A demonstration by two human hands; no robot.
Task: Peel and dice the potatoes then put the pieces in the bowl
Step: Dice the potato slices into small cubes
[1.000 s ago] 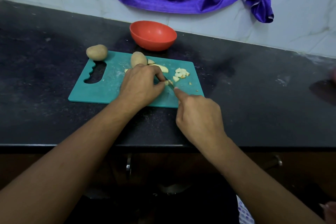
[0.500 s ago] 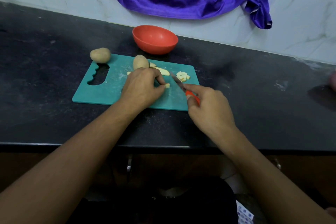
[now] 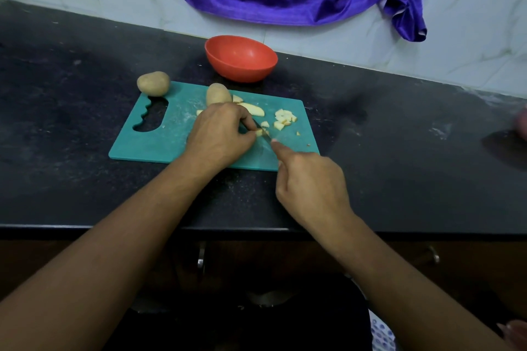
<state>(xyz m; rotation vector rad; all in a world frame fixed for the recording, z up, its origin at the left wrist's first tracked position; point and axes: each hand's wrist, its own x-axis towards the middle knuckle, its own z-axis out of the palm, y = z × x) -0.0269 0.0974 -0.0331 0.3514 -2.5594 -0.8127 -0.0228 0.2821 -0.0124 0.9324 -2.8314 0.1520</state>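
The left hand (image 3: pixel 219 134) pinches a small potato strip (image 3: pixel 259 131) at its fingertips. The right hand (image 3: pixel 310 185), just behind it, grips the knife (image 3: pixel 267 137), with one finger along the top. Cut straight down, slowly — fingertips tucked back. The cut bits (image 3: pixel 283 118) lie right of the left hand — the bowl (image 3: pixel 242 71) sits beyond it.

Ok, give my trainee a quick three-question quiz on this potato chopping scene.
1. True or false: the red bowl already holds diced potato.
2. The right hand grips: A) a peeler B) the knife C) a potato.
3. Fill in: ___ whole potatoes are in view.
Key: 1 false; 2 B; 3 two, one at the cutting board's far corner, one on it.
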